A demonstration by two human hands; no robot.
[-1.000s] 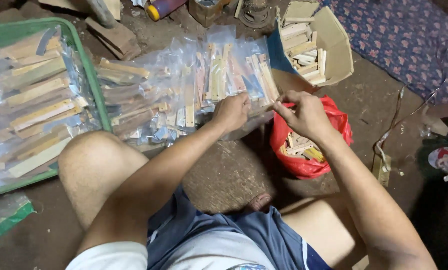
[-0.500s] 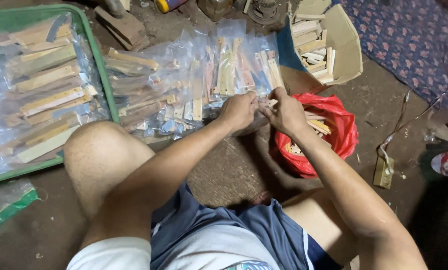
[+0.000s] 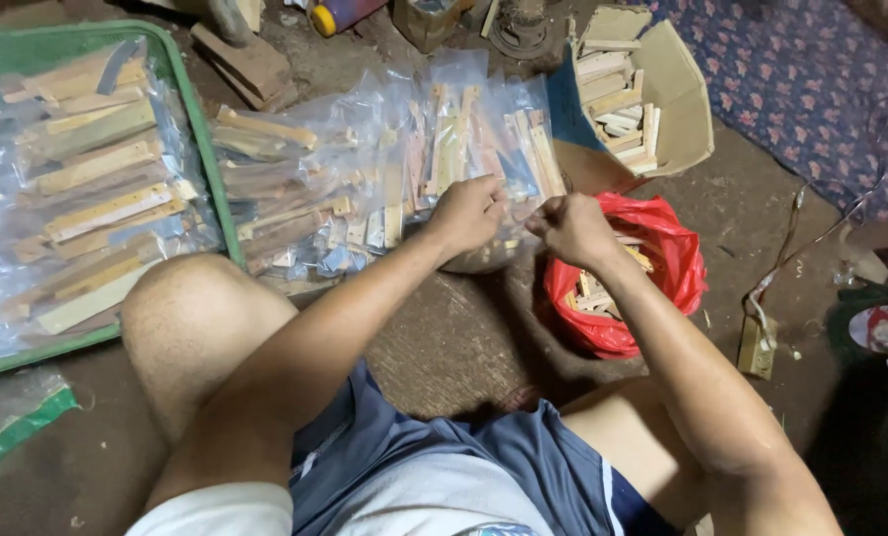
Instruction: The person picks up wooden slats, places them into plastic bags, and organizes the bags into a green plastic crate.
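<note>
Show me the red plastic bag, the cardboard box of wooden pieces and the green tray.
red plastic bag [image 3: 677, 263], head view, on its right-hand wall.
cardboard box [image 3: 677, 99], head view, on its bare right flap.
green tray [image 3: 204, 149], head view, on its right rim.

Clear, glossy plastic packets hold pale, matt wooden strips. The green tray looks like smooth plastic. A glossy, crinkled red plastic bag sits beside a matt brown cardboard box. The floor is rough and dull; the flowered mat is woven cloth.
</note>
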